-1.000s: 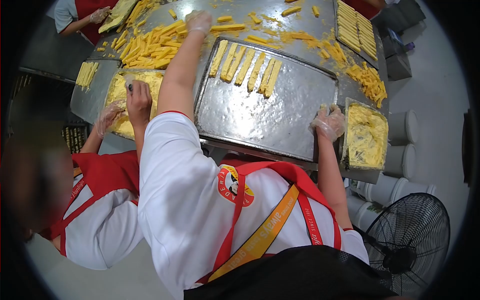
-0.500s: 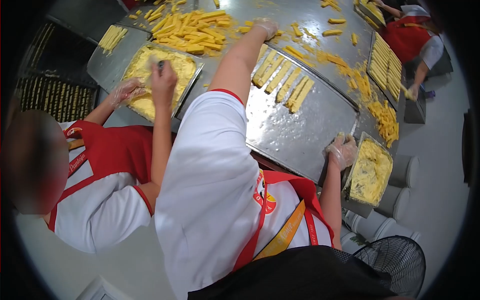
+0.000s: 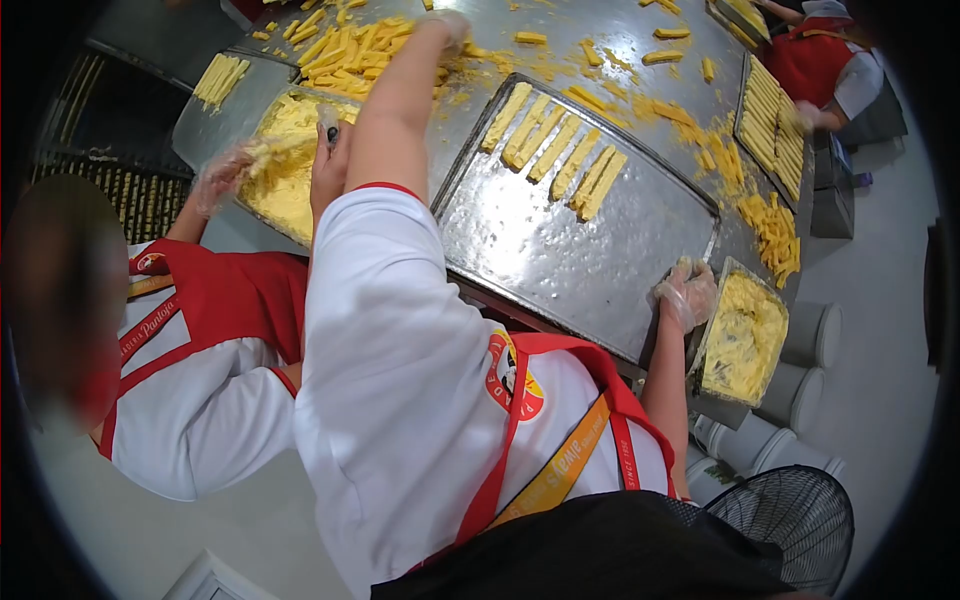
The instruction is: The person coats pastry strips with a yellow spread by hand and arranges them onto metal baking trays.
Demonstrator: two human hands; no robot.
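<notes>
My left hand (image 3: 450, 30), in a clear glove, reaches far over the table to a heap of yellow cake sticks (image 3: 345, 52). Its fingers are smeared by motion and partly out of sight. Several cake sticks coated in cream (image 3: 560, 150) lie side by side at the far end of a metal baking tray (image 3: 530, 240). By that tray's near right corner is my gloved right hand (image 3: 688, 297). Its fingers are curled, with yellow cream on the tips; what they hold, if anything, is hidden. Beside it stands a pan of pale yellow cream (image 3: 742, 335).
At left, a co-worker's gloved hand (image 3: 222, 178) is over another cream pan (image 3: 285, 205). Loose sticks and crumbs (image 3: 770, 240) lie along the table's right side. Across the table, another co-worker's hand (image 3: 812, 115) is by a filled tray (image 3: 770, 125). White buckets (image 3: 790, 400) stand below.
My left hand has moved left, from beside the tray's far edge to the heap of cake sticks. My right hand has stayed almost in place. The left co-worker's hand has shifted left.
</notes>
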